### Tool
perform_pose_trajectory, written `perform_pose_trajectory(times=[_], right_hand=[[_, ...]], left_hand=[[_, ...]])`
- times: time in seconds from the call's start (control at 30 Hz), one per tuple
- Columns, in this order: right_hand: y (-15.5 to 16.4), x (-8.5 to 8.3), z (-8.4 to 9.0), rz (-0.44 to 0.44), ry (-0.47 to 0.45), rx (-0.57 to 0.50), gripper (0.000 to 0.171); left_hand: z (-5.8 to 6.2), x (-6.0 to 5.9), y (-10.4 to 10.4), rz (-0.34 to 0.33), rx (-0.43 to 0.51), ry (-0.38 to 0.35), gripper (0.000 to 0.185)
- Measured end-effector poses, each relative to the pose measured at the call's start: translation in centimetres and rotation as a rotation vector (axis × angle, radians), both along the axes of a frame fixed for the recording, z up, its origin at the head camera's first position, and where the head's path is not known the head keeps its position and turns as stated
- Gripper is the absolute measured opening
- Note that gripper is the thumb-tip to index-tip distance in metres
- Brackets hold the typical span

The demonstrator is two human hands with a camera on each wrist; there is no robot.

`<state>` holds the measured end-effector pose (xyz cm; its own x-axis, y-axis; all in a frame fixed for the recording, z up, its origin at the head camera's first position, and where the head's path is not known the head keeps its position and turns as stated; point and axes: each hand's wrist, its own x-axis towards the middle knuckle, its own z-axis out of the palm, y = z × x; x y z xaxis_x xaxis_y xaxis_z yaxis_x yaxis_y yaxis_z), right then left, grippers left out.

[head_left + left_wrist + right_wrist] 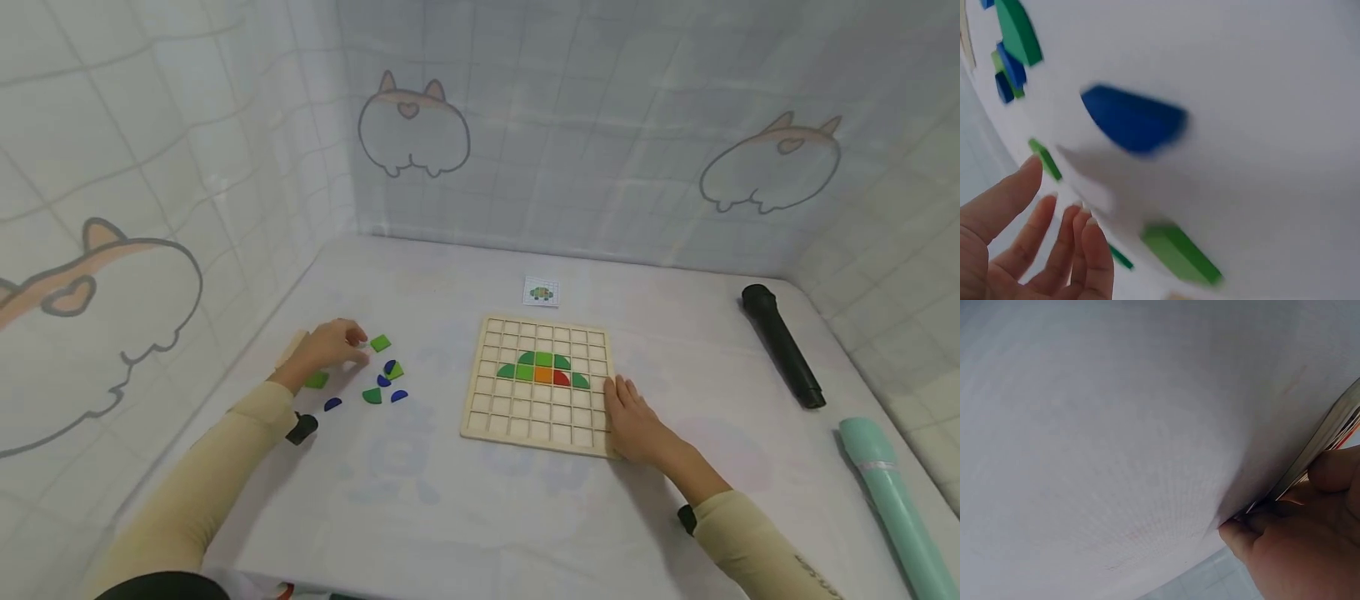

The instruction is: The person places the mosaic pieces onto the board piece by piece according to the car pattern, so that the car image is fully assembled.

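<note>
My left hand hovers at the left among loose pieces, fingers loosely bent, nothing between them. Just beyond its fingertips lies a green square piece. Blue half-round pieces and a dark green quarter-round piece lie nearer the board. Another green square sits beneath the left wrist. My right hand rests along the right edge of the wooden grid board, fingers extended against its rim. On the board, green pieces surround an orange square and a red quarter-round.
A small picture card lies behind the board. At the right are a black microphone-shaped object and a mint-green cylinder. A pale wooden piece shows behind the left wrist. Curtains enclose the table at the back and sides.
</note>
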<state>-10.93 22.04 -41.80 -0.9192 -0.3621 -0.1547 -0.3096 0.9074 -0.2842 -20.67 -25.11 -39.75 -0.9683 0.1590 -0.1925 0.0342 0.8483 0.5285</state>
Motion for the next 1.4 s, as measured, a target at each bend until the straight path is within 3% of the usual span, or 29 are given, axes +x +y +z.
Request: perform_pose_trajectory(times=[0.23,0.4,0.53,0.67,0.83,1.0,1.13,1.27,1.4], right_hand=[[0.3,0.0,0.2,0.006,0.011,0.002,0.052],[0.1,0.0,0.0,0.007,-0.006,-0.020,0.051],[-0.1,0.0,-0.3,-0.004,-0.029,-0.025,0.051],[-0.4,0.0,-0.5,0.000,-0.033,-0.022,0.050],[-0.3,0.0,-0.3,0.012,0.009,-0.003,0.050],[0.1,-0.2,0.0,0.007,0.027,0.005,0.050],[0.1,-0.2,-0.2,0.003,0.013,-0.007,0.051],[0.0,-0.2,-0.3,-0.004,0.002,-0.004,0.051],[0.0,-0.2,-0.3,-0.007,-0.004,0.013,0.050]], left_hand=[[1.0,0.6,-3.2,0.060,0.046,0.051,0.033],[0.6,0.1,-4.2,0.093,0.016,0.041,0.044],[-0.5,-1.2,-3.8,0.024,-0.058,0.001,0.049],[-0.9,-1.9,-2.7,-0.024,-0.193,0.016,0.041],[-0.8,-1.8,-0.8,-0.092,-0.348,0.109,0.013],[-0.2,-1.0,0.5,-0.195,-0.484,0.219,0.016],[-0.3,-0.6,0.6,-0.242,-0.543,0.251,0.015],[-0.3,-0.6,0.6,-0.225,-0.502,0.225,0.012],[0.2,-0.9,0.8,-0.155,-0.296,0.235,0.010]])
